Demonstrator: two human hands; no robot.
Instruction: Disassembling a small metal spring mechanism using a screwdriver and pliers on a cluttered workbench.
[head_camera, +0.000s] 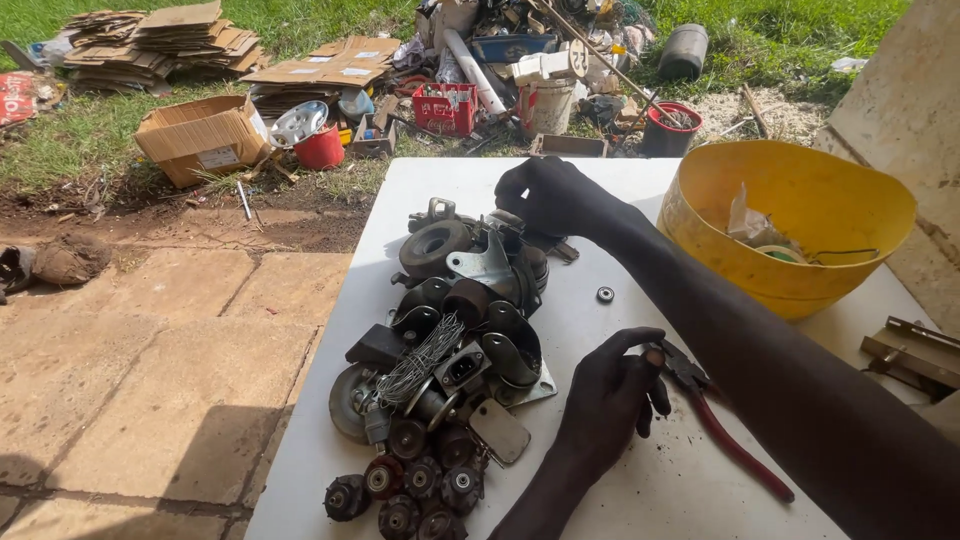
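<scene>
A heap of dark caster wheels and metal brackets (455, 330) lies on the white table (600, 470), with a bundle of thin wire (422, 362) on top. My right hand (548, 195) is curled, knuckles up, over the far end of the heap; what its fingers hold is hidden. My left hand (612, 395) rests on the table right of the heap, fingers curled round the head of red-handled pliers (735, 445), whose handles lie on the table pointing right. A small round bearing (605, 294) lies loose between my arms.
A yellow plastic basin (700, 215) with scraps inside stands at the table's right. Metal brackets (915, 350) lie at the right edge. Beyond the table are paving slabs, a cardboard box (200, 140), red buckets and piled junk on grass.
</scene>
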